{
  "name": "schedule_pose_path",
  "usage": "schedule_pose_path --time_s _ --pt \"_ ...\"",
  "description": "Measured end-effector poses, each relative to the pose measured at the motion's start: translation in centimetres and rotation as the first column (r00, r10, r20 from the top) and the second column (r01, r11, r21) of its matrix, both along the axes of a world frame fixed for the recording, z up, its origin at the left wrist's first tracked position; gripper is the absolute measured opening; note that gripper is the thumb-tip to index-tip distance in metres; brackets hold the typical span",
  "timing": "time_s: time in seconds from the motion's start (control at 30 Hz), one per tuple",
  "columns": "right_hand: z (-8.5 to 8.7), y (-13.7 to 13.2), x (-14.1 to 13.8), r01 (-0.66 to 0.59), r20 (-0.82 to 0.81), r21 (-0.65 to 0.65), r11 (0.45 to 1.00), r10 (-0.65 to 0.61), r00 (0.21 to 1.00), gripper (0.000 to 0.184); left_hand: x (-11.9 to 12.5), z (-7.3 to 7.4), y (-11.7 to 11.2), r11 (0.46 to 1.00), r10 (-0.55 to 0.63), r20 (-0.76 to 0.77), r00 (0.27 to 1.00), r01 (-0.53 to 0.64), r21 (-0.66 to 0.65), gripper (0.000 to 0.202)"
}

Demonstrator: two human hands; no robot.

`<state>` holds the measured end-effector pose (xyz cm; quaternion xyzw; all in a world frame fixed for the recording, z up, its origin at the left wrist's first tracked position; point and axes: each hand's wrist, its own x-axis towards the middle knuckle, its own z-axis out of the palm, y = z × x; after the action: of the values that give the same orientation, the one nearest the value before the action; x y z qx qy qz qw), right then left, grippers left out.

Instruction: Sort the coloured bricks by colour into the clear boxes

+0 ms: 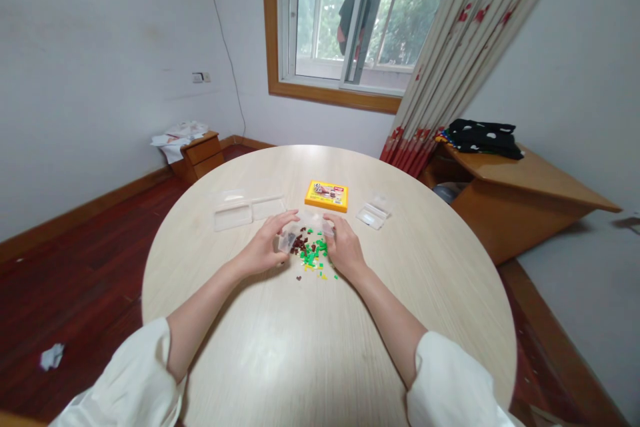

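Both my hands hold a small clear plastic box (305, 225) tilted over the round table (320, 320). My left hand (265, 248) grips its left end, fingers curled round it. My right hand (344, 247) grips the right end the same way. Tiny bricks, dark red and green with a few yellow (311, 252), lie in a loose heap on the table under the box, between my hands. Some dark red pieces seem to sit in the box's mouth.
A yellow box (327, 195) lies just beyond my hands. Clear plastic trays (247, 210) lie at the back left, a smaller clear tray (374, 211) at the back right. A wooden desk (520, 177) with dark cloth stands right; a window and curtain behind.
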<state>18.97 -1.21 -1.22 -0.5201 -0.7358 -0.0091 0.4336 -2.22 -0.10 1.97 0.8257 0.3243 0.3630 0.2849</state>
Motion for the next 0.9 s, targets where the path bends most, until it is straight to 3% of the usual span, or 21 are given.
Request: schedule_pose_path --time_s 0.1,0.23,0.37,0.5,0.67,0.73,0.8,0.83,0.9 --pt "0.0 -0.1 -0.1 0.059 -0.090 -0.020 0.998 -0.061 0.994 0.025 0.5 -0.3 0.1 0.991 0.069 0.177 0.982 -0.047 -0.124 0.065" --pt "0.5 -0.4 -0.3 0.118 -0.141 0.070 0.991 -0.107 0.984 0.018 0.8 -0.3 0.5 0.959 0.179 0.394 0.902 -0.069 -0.277 0.061" --pt "1.4 -1.3 -1.4 -0.041 0.010 0.126 0.991 0.040 0.999 0.019 0.8 -0.3 0.7 0.904 0.262 0.525 0.810 -0.016 -0.427 0.061" --pt "1.4 -1.8 -2.7 -0.184 0.199 0.108 0.977 0.160 0.967 0.026 1.1 -0.7 0.5 0.851 0.225 0.605 0.764 0.149 -0.504 0.060" --pt "0.7 -1.3 -2.5 -0.145 0.260 0.102 0.984 0.115 0.959 0.025 1.4 -1.1 0.6 0.818 0.152 0.562 0.813 0.216 -0.533 0.066" --pt "0.5 -0.9 -1.9 -0.081 0.243 0.114 0.990 0.051 0.969 0.025 1.0 -1.0 1.0 0.868 0.162 0.509 0.845 0.123 -0.480 0.068" --pt "0.3 -0.5 -1.2 -0.023 0.217 0.131 0.991 -0.005 0.976 0.026 0.1 -0.9 1.7 0.939 0.225 0.409 0.884 -0.084 -0.334 0.063" --pt "0.3 -0.3 -0.9 -0.002 0.208 0.137 0.991 -0.027 0.978 0.026 -0.5 -0.9 2.1 0.948 0.293 0.327 0.898 -0.228 -0.223 0.055" --pt "0.1 -0.1 -0.5 0.033 0.200 0.143 0.989 -0.061 0.978 0.025 -1.8 -1.2 3.1 0.904 0.419 0.169 0.892 -0.428 0.020 0.043"
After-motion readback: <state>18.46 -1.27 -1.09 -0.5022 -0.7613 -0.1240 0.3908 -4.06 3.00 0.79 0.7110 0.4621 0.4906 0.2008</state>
